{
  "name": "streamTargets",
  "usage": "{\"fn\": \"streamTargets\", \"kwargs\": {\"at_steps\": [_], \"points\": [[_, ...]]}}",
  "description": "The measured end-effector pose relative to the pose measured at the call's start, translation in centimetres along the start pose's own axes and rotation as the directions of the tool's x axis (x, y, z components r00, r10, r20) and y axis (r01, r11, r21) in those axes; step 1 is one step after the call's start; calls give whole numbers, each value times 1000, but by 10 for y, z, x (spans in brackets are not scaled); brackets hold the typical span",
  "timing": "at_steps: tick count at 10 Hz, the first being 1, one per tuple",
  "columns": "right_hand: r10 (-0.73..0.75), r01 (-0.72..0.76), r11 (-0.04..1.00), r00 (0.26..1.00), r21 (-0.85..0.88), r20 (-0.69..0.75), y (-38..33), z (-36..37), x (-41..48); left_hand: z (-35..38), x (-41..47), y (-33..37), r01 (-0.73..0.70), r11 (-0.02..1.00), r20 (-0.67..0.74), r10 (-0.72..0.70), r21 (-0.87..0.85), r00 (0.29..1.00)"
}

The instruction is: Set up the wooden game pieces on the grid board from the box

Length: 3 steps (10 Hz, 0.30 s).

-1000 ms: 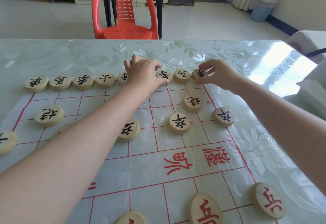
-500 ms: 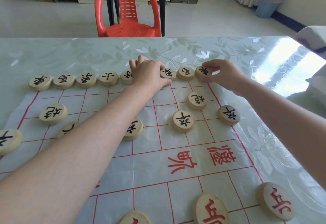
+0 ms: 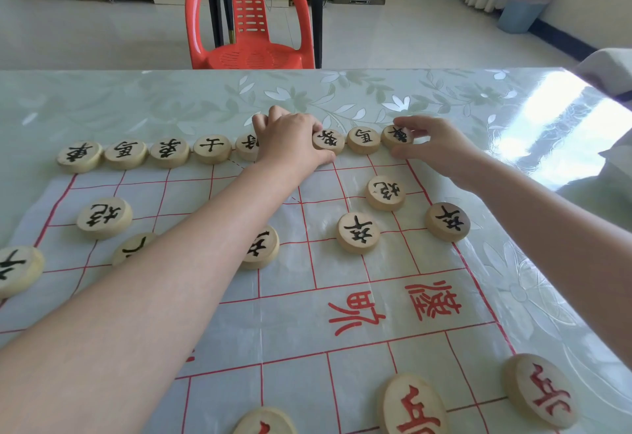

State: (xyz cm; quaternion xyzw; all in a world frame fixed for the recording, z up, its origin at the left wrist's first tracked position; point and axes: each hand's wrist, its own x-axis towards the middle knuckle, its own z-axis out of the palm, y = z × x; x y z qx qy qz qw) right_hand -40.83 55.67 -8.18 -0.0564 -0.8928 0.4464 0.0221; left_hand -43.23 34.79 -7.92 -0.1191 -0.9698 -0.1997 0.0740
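Head view: pinching the corner chariot piece (image 3: 396, 135) with the right grip (image 3: 434, 150) at the far right corner of the grid board (image 3: 342, 314). Curling the left grip (image 3: 290, 141) over the back row (image 3: 212, 149); cannot tell whether holding anything. Seemingly straightening the row; next, centre on crossings, release gently.

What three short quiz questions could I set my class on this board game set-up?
1. True or false: the right hand pinches the end piece at the far row's right end.
2. The characters on the two near-right pieces are: A black, B red, C green.
3. Fill in: the chair beyond the table is ___.
Key: 1 true; 2 B; 3 red.
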Motion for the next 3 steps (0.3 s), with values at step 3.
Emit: {"fn": "streamTargets", "kwargs": {"at_steps": [3], "points": [[14, -12, 1000, 996, 21, -82, -7, 0, -4, -3, -2, -2, -31, 998, -13, 30, -63, 999]]}}
